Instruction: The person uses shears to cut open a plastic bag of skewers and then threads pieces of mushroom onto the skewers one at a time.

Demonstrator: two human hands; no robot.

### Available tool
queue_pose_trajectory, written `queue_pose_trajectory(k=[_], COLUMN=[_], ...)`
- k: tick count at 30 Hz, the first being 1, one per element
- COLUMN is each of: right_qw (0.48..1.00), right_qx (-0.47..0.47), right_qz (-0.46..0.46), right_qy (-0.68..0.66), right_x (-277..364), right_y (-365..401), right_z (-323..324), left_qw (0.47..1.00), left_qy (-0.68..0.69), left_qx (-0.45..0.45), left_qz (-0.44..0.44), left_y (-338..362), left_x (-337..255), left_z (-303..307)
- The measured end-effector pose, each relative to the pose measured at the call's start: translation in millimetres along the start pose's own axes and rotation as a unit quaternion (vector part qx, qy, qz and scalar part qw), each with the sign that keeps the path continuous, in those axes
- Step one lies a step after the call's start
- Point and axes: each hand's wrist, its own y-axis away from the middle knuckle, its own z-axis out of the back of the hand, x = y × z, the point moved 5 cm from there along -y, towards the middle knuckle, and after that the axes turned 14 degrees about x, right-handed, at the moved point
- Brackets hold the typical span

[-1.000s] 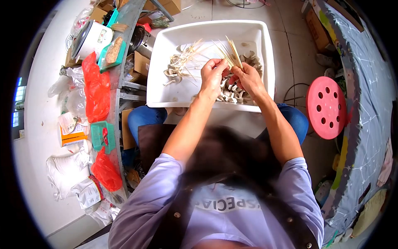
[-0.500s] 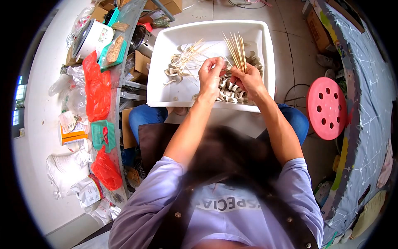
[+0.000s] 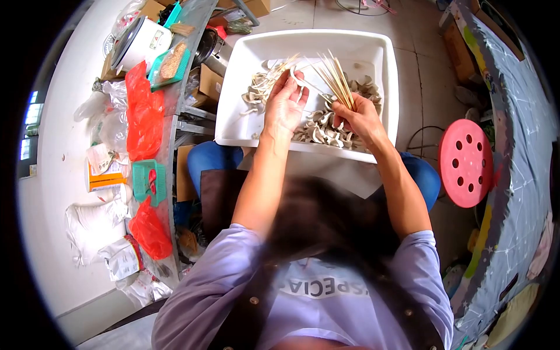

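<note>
A bundle of thin bamboo skewers (image 3: 337,81) fans upward from my right hand (image 3: 360,118), which is closed round their lower ends. My left hand (image 3: 284,108) pinches a pale, curved, strip-like piece (image 3: 295,74) between thumb and fingers. Both hands are over a white plastic tub (image 3: 227,114). Under and beside my right hand lies a heap of greyish-white curved pieces (image 3: 326,131); I cannot make out what they are. Beyond my left hand, skewers with similar pieces on them (image 3: 269,79) lie loosely together in the tub's left part.
On the left, a long table (image 3: 170,137) carries red plastic bags (image 3: 144,116), a green basket (image 3: 140,181) with red-handled scissors, and a white bucket (image 3: 140,44). A red round stool (image 3: 465,163) stands at the right, next to a bed-like surface under grey cloth (image 3: 519,146).
My left hand has moved a little left, away from the right hand, and turned so its palm shows, with the curved piece at its fingertips. The view has shifted slightly.
</note>
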Motion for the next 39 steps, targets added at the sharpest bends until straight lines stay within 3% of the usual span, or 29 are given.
queue_pose_trajectory(k=[5,20,35,39], right_qw=[0.997,0.994,0.999,0.999], right_qx=[-0.011,-0.026,-0.014,-0.019], right_qz=[-0.018,-0.021,0.006,0.000], right_qy=[0.076,0.104,-0.050,-0.037], right_x=[8,8,2,3], right_y=[5,7,6,6], right_z=[-1,2,-18,-19], left_qw=[1.000,0.996,0.999,0.999], left_qy=[0.010,0.029,0.014,0.005], left_qx=[0.014,0.074,0.014,0.007], left_qz=[-0.005,-0.030,-0.047,-0.033], left_y=[3,0,3,5], left_x=[-9,-12,10,17], left_z=[-8,-18,-10,-10])
